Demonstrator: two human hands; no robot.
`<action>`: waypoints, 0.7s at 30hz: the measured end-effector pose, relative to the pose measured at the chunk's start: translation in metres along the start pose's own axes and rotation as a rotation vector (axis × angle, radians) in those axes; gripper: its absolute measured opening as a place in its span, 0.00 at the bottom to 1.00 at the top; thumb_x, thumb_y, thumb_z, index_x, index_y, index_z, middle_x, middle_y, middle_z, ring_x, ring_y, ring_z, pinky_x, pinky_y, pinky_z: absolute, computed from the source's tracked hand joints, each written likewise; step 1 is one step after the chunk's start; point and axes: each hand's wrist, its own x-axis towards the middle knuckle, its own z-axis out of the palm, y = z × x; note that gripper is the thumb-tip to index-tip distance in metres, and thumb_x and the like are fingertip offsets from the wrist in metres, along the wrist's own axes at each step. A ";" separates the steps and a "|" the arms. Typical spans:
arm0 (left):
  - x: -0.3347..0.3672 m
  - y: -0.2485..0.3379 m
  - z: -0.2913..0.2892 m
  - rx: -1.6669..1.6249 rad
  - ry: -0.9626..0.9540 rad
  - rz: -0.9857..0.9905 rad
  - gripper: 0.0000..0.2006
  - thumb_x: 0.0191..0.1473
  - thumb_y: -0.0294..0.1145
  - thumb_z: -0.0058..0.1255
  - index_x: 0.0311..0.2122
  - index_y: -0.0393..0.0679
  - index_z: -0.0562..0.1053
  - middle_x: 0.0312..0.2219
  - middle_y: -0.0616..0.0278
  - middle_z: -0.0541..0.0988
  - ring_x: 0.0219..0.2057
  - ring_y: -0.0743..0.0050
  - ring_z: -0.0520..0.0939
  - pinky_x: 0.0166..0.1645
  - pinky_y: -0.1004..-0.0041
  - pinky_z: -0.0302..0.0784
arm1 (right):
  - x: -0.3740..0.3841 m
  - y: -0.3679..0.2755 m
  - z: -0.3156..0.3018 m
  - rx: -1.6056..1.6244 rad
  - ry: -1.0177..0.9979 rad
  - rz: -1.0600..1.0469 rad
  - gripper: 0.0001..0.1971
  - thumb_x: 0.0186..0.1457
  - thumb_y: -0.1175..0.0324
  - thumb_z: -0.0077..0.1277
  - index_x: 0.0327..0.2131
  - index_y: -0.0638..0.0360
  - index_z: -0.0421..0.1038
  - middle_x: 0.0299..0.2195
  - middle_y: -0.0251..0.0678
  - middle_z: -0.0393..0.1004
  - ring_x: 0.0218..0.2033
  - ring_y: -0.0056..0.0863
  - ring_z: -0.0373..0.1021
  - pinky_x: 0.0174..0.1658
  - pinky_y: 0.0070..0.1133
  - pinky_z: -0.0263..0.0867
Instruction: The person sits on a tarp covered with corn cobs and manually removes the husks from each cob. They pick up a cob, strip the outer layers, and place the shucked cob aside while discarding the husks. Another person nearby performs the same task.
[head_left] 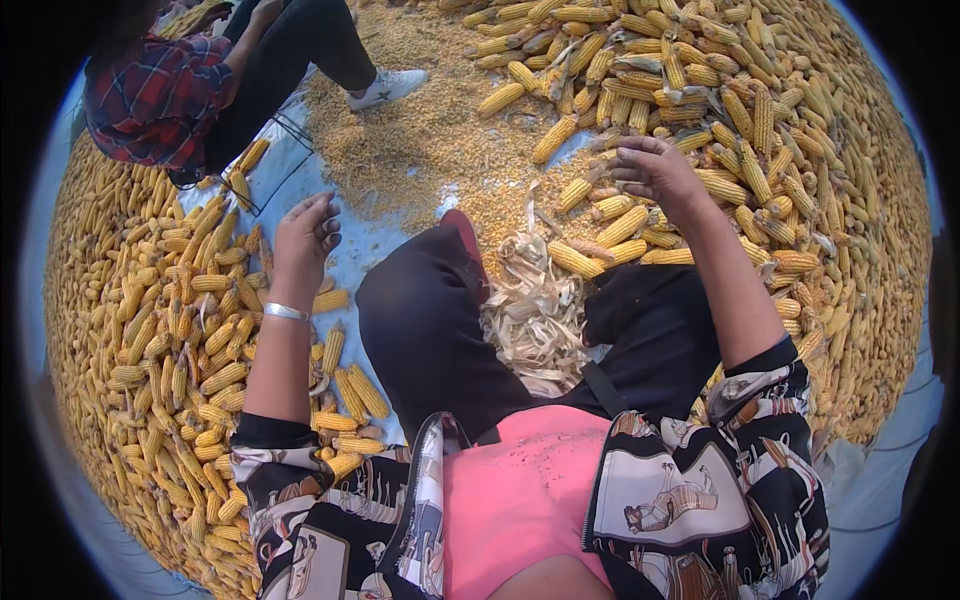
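Observation:
My left hand is raised at the edge of the left pile of corn cobs. Its fingers are loosely bent and a little apart, and no cob shows in them. A pale bracelet circles that wrist. Over the near edge of the right corn pile is my right hand, its fingers stretched and apart with nothing visibly gripped. Just beside its fingertips lie several yellow cobs. Dry corn husks are heaped between my legs.
Loose corn kernels cover the ground ahead, over a light blue sheet. At the upper left another person in a plaid shirt sits by a dark metal frame, one white shoe on the kernels.

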 end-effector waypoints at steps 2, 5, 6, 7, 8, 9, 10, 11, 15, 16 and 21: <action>0.044 -0.005 0.059 0.354 -0.172 -0.021 0.14 0.60 0.32 0.47 0.48 0.39 0.73 0.31 0.68 0.78 0.26 0.83 0.76 0.31 0.79 0.74 | 0.008 0.029 -0.021 0.074 -0.004 0.032 0.20 0.55 0.62 0.57 0.49 0.57 0.68 0.36 0.29 0.77 0.36 0.19 0.74 0.39 0.18 0.70; 0.110 -0.043 0.149 0.835 -0.519 -0.053 0.14 0.60 0.31 0.46 0.47 0.37 0.75 0.34 0.64 0.81 0.30 0.80 0.80 0.33 0.77 0.76 | 0.019 0.061 -0.029 0.209 0.153 0.229 0.20 0.55 0.61 0.56 0.49 0.56 0.69 0.36 0.28 0.76 0.36 0.18 0.73 0.39 0.19 0.68; 0.130 -0.065 0.179 0.915 -0.582 -0.117 0.14 0.59 0.32 0.46 0.48 0.37 0.75 0.35 0.63 0.81 0.31 0.78 0.81 0.33 0.77 0.76 | 0.021 0.066 -0.028 0.193 0.199 0.253 0.20 0.55 0.61 0.57 0.49 0.55 0.70 0.36 0.28 0.75 0.35 0.18 0.72 0.39 0.18 0.68; 0.147 -0.092 0.210 0.974 -0.661 -0.132 0.15 0.59 0.32 0.46 0.48 0.37 0.75 0.36 0.62 0.82 0.32 0.77 0.82 0.33 0.77 0.76 | 0.021 0.066 -0.028 0.064 0.138 0.159 0.20 0.55 0.60 0.57 0.49 0.57 0.70 0.37 0.28 0.75 0.37 0.18 0.72 0.40 0.18 0.67; 0.162 -0.121 0.239 1.015 -0.727 -0.060 0.16 0.57 0.32 0.47 0.49 0.36 0.74 0.36 0.56 0.82 0.34 0.73 0.84 0.34 0.73 0.78 | 0.019 0.064 -0.026 -0.109 0.064 0.007 0.20 0.53 0.62 0.58 0.48 0.60 0.70 0.37 0.29 0.74 0.37 0.18 0.71 0.42 0.18 0.67; 0.178 -0.150 0.269 1.293 -0.784 0.220 0.18 0.55 0.33 0.49 0.49 0.36 0.74 0.37 0.50 0.82 0.36 0.63 0.84 0.38 0.67 0.79 | 0.018 0.062 -0.023 -0.193 -0.009 -0.071 0.20 0.52 0.65 0.59 0.48 0.63 0.71 0.38 0.30 0.74 0.37 0.18 0.70 0.44 0.19 0.67; 0.184 -0.183 0.294 1.282 -0.685 0.384 0.19 0.53 0.34 0.51 0.48 0.35 0.74 0.36 0.46 0.81 0.38 0.53 0.83 0.45 0.62 0.77 | 0.012 0.057 -0.023 -0.262 -0.114 -0.067 0.20 0.50 0.68 0.60 0.47 0.65 0.72 0.37 0.32 0.75 0.36 0.19 0.70 0.44 0.19 0.68; 0.192 -0.213 0.321 1.246 -0.629 0.332 0.19 0.52 0.36 0.53 0.47 0.35 0.74 0.37 0.44 0.80 0.42 0.47 0.80 0.49 0.60 0.74 | 0.008 0.054 -0.022 -0.340 -0.176 -0.127 0.21 0.48 0.70 0.61 0.46 0.66 0.71 0.37 0.34 0.75 0.36 0.21 0.71 0.42 0.21 0.69; 0.196 -0.310 0.391 1.194 -0.421 0.185 0.24 0.49 0.37 0.58 0.49 0.36 0.67 0.45 0.43 0.73 0.47 0.43 0.76 0.53 0.58 0.72 | 0.003 0.041 -0.031 -0.645 -0.386 -0.288 0.26 0.46 0.63 0.61 0.48 0.64 0.70 0.40 0.44 0.74 0.41 0.44 0.72 0.44 0.32 0.69; 0.194 -0.324 0.398 1.219 -0.386 0.203 0.24 0.48 0.37 0.59 0.49 0.36 0.68 0.44 0.43 0.74 0.46 0.43 0.76 0.52 0.59 0.73 | 0.005 0.040 -0.035 -0.713 -0.420 -0.251 0.26 0.46 0.61 0.61 0.49 0.62 0.70 0.40 0.44 0.74 0.41 0.42 0.72 0.44 0.32 0.69; 0.231 -0.321 0.389 1.067 -0.486 0.199 0.28 0.37 0.36 0.60 0.47 0.35 0.72 0.43 0.43 0.73 0.46 0.45 0.75 0.52 0.59 0.72 | 0.017 0.034 -0.061 -0.805 -0.327 -0.149 0.27 0.44 0.61 0.64 0.49 0.56 0.70 0.42 0.41 0.73 0.43 0.41 0.72 0.45 0.32 0.69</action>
